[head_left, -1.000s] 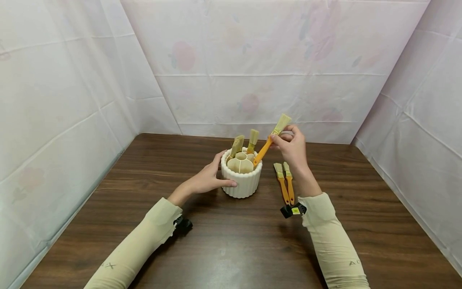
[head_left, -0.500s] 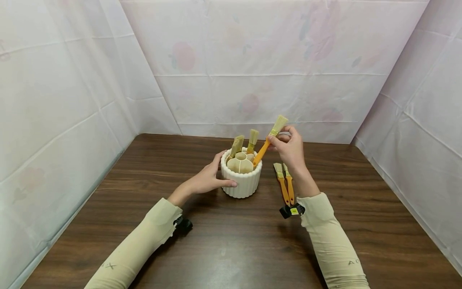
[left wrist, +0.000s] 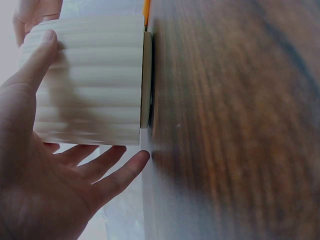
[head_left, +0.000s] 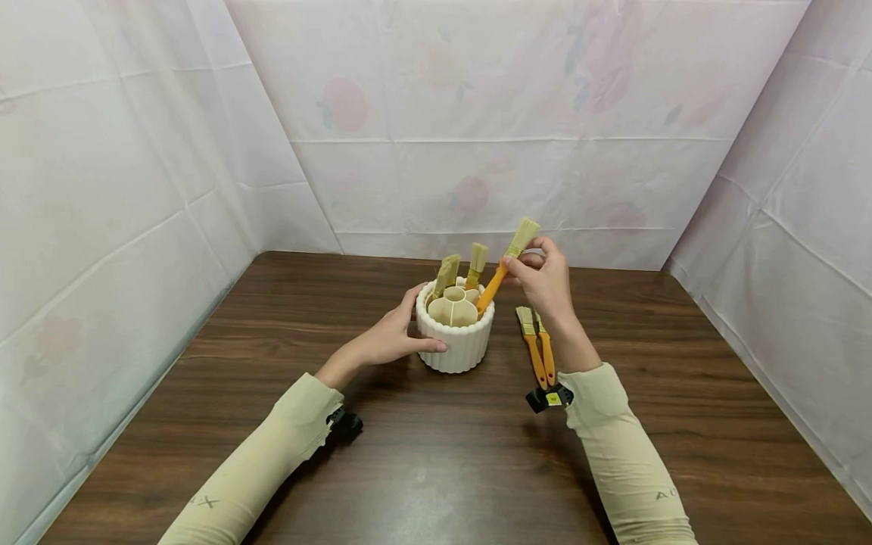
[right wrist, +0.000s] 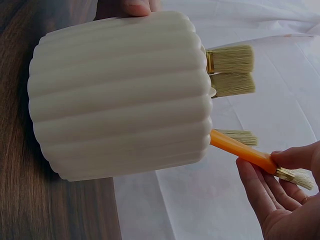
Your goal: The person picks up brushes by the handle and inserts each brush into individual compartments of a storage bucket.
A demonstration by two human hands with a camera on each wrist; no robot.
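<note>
Right hand [head_left: 545,281] is pinching a brush [head_left: 502,269], its handle end sitting in the holder [head_left: 455,337]. Left hand [head_left: 390,337] is cupping the holder, fingers spread.

holder [head_left: 455,338]: cream-white, vertically ribbed | held brush [head_left: 504,266]: orange handle, gold ferrule, pale straw bristles | two brushes on tabletop [head_left: 535,344]: orange handles, pale bristles | tabletop [head_left: 436,469]: dark brown wood grain | sleeves [head_left: 623,454]: pale beige, faint grey lettering | backdrop sheet [head_left: 511,113]: white, faded pink fruit print
</note>
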